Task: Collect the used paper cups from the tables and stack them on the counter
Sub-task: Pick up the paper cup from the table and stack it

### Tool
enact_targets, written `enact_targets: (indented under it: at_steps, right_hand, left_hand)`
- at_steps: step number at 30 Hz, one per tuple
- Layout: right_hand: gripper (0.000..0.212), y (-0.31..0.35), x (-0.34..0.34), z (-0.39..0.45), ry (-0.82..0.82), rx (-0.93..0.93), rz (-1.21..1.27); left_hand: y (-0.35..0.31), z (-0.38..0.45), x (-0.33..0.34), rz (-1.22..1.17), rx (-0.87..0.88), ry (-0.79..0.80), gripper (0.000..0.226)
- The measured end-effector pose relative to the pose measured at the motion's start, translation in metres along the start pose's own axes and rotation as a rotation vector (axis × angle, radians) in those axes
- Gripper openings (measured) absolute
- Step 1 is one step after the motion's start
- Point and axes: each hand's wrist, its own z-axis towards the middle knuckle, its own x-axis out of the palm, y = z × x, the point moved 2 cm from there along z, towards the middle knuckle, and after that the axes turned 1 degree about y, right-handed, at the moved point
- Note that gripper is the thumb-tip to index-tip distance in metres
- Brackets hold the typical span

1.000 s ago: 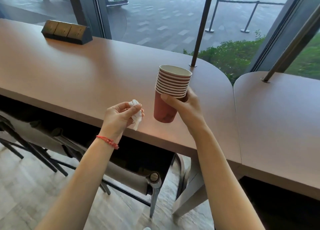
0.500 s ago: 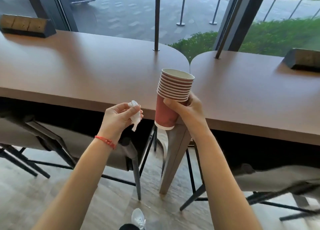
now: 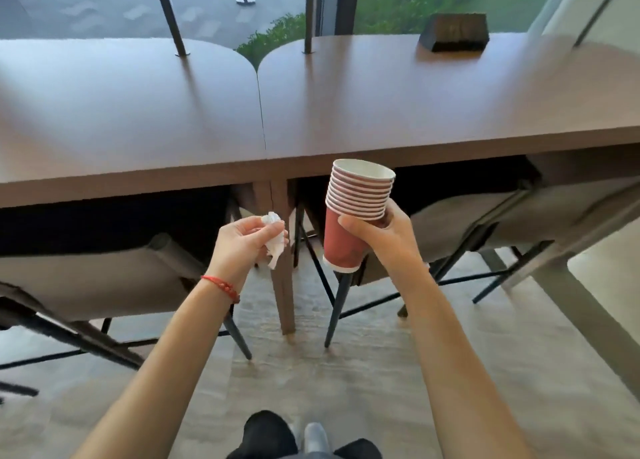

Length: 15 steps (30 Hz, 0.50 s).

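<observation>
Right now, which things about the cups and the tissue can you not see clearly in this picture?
- Stack of cups, head view: the inside is hidden by the viewing angle, so any leftover liquid cannot be told.
- Right hand: its fingers are behind the stack, hidden.
- Crumpled tissue: the left hand covers most of it.
- Dark block on the table: blurred, no detail readable.

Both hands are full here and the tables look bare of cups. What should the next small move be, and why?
Probably keep walking along the tables, carrying the load. The right hand grips the cup stack in the air, short of the table edge; the left hand pinches a crumpled tissue. No loose cup shows on either top.
</observation>
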Motion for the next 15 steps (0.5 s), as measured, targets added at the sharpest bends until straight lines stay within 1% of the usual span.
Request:
enact_targets:
  at_steps: [4, 7, 10, 14, 15]
  right_hand:
    - [0.045, -0.017, -0.034, -0.033, -0.186, 0.017, 0.011]
    - [0.043, -0.033, -0.051, -0.065, -0.358, 0.040, -0.029]
    - [0.045, -0.051, -0.064, -0.101, -0.547, 0.083, -0.018]
    - [0.046, -0.064, -0.073, -0.154, -0.776, 0.136, -0.007]
    - [0.043, -0.066, -0.074, -0.169, -0.830, 0.147, -0.005]
  left_hand:
    - [0.002, 0.001, 0.039, 0.073, -0.022, 0.170, 0.012]
    - [0.007, -0.002, 0.066, 0.094, -0.051, 0.308, 0.011]
    - [0.019, -0.009, 0.090, 0.153, -0.070, 0.436, 0.007]
    - [0.038, -0.025, 0.125, 0.272, -0.103, 0.627, 0.011]
    - [0.042, -0.031, 0.135, 0.276, -0.117, 0.678, 0.012]
